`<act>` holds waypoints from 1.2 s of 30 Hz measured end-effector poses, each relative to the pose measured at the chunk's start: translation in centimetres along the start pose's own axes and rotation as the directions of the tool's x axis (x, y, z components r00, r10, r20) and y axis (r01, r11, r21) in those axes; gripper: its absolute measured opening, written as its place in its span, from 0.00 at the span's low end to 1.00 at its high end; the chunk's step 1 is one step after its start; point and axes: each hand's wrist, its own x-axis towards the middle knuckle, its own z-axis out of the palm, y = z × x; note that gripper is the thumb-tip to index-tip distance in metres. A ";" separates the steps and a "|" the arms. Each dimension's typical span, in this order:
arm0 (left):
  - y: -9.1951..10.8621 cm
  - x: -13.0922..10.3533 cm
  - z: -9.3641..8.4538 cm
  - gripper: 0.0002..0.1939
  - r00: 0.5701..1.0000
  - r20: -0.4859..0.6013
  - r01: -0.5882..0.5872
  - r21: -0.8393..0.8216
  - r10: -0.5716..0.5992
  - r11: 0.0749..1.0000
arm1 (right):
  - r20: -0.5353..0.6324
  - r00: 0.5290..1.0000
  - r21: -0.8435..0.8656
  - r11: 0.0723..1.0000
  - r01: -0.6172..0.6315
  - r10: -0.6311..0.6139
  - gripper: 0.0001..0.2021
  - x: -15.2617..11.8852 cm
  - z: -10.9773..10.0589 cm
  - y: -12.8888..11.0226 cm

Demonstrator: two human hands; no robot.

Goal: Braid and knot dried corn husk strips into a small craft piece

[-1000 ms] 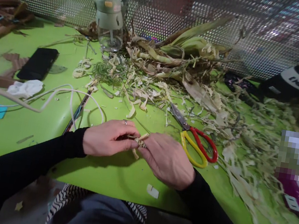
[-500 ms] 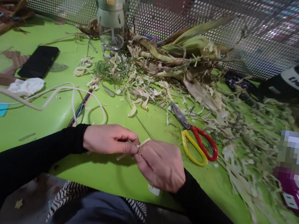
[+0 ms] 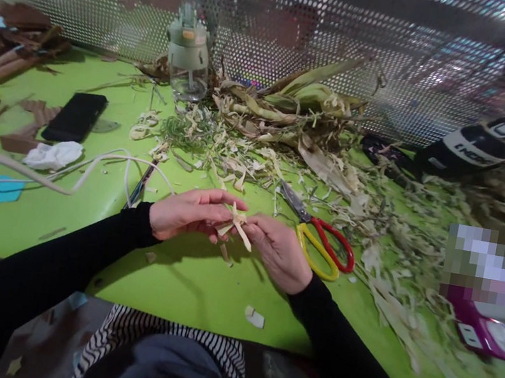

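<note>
Between my fingertips, over the front of the green table (image 3: 196, 296), is a small flower-like piece of pale husk strips (image 3: 241, 232) with its strips spreading outward. My left hand (image 3: 193, 212) pinches it from the left, fingers closed at the tips. From the right, my right hand (image 3: 278, 249) grips its other side between thumb and fingers; the exact contact is partly hidden. Scissors (image 3: 327, 247) with one red and one yellow handle lie just right of my right hand, blades pointing away. A small white scrap (image 3: 255, 316) lies near the table's front edge.
Dried husks (image 3: 290, 108) and loose shreds spread along the back and right. A clear bottle (image 3: 188, 56), a black phone (image 3: 75, 116) and a white cable (image 3: 107, 155) are at left. A black bottle (image 3: 477, 146) and a purple object (image 3: 483, 328) are at right.
My hands have shifted slightly up and turned, so the husk piece's spread strips now show between them. My right hand has opened from a tight fist-like pose into a looser pinch.
</note>
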 end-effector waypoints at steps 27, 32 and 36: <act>-2.0 0.1 2.9 0.06 0.968 -0.127 -0.195 0.161 0.217 0.967 | -0.245 0.957 -0.256 0.962 0.093 -0.157 0.16 -0.8 1.1 -1.8; -2.7 0.4 2.6 0.07 0.969 -0.178 -0.138 0.176 0.169 0.975 | -0.236 0.936 -0.380 0.911 0.159 -0.261 0.15 -0.6 1.5 -1.4; -2.8 1.1 1.8 0.05 0.972 -0.203 -0.092 0.112 0.114 0.989 | -0.208 0.976 -0.243 0.970 0.009 -0.062 0.17 -0.1 1.3 -0.5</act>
